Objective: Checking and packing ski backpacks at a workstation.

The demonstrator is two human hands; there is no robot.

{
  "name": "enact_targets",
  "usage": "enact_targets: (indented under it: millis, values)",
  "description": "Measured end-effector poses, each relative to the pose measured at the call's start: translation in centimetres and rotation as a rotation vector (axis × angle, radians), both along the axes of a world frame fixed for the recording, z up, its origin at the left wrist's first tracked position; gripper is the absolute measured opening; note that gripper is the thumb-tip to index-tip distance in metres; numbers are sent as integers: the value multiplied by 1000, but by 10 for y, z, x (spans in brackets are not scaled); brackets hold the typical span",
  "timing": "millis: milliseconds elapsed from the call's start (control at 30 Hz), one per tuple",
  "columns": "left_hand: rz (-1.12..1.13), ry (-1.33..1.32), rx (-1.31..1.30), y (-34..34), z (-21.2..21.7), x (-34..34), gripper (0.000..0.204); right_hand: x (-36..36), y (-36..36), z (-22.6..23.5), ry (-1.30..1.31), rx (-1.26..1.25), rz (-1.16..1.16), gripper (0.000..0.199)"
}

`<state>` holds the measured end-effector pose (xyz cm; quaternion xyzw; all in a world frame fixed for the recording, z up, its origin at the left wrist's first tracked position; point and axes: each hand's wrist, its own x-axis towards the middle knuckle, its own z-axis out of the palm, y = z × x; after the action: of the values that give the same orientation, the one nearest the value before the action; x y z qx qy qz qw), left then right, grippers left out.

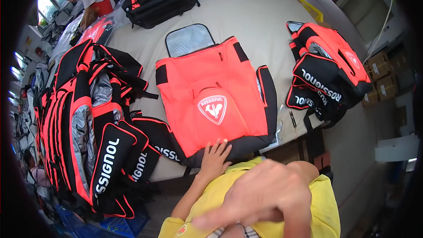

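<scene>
A coral-red and black backpack [185, 105] lies flat on the table in front of me, a white shield emblem on its pocket. Its flap [189, 39], lined in silver, is folded out at the far end. My left hand [215, 156] rests on the bag's near edge, where red fabric meets the dark base, with fingers spread and nothing in them. Raised close to my body over the yellow shirt [324, 202] is my right hand [264, 189]. It is smeared by motion, and its fingers cannot be made out well enough to show whether they hold anything.
A pile of similar bags [88, 119] crowds the table's left side. More bags [330, 70] are stacked at the right edge, near a small dark tool [293, 119]. Another black bag [161, 4] stands at the back. Beyond, a person [94, 4] bends over the table [260, 22].
</scene>
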<state>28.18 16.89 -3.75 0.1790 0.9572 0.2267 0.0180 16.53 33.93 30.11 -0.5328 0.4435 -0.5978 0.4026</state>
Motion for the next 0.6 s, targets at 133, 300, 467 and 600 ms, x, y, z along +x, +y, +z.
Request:
enact_targets:
  millis: [133,300,467,600]
  values:
    - [268,-98,461,-25,47,-37,42,-24,0,-54,315,127,-696,57]
    - [488,310,99,-95,22,-157,43,-136,-10,-195,624,739,-789,54]
    - [662,68,-323,-124,-80,-182,52,-192,18,-400,1092,1099,-960,63]
    - [783,-16,-148,-128,-137,-167,56,-187,17,-457,1009,998,-1069,66]
